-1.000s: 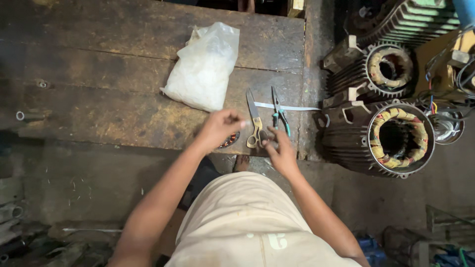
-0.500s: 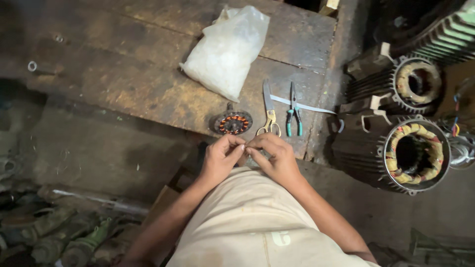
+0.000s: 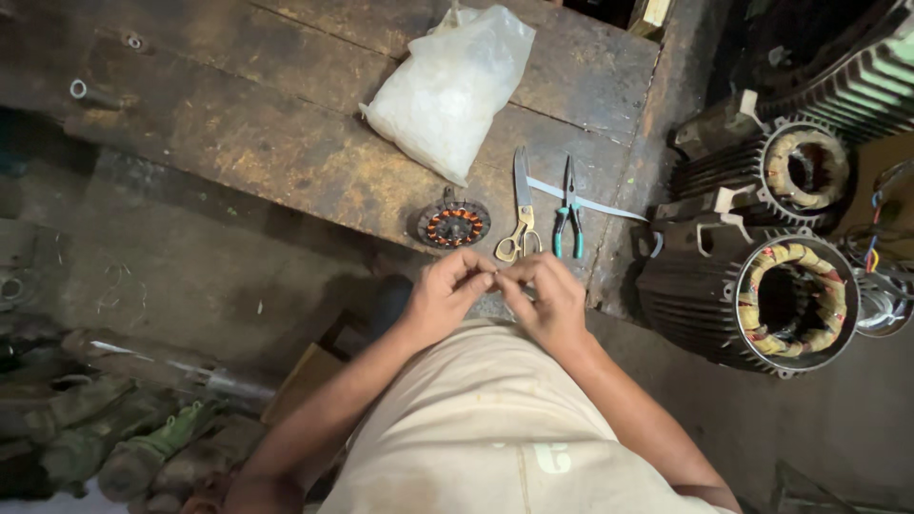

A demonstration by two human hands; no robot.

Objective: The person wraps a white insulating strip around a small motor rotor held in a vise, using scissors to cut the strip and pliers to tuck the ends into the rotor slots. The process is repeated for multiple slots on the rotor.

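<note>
While both hands, left hand (image 3: 443,295) and right hand (image 3: 545,300), pinch something too small to identify, steady fingertip pressure seems wise.

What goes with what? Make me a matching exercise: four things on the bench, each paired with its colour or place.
Things:
1. bag
2. scissors
3. pliers
4. stator

Descriptions:
A. teal handles
B. round, copper windings, left of the two tools
C. white, towards the far side of the bench
D. yellowish handles

Pairs: 1-C, 2-D, 3-A, 4-B
</note>
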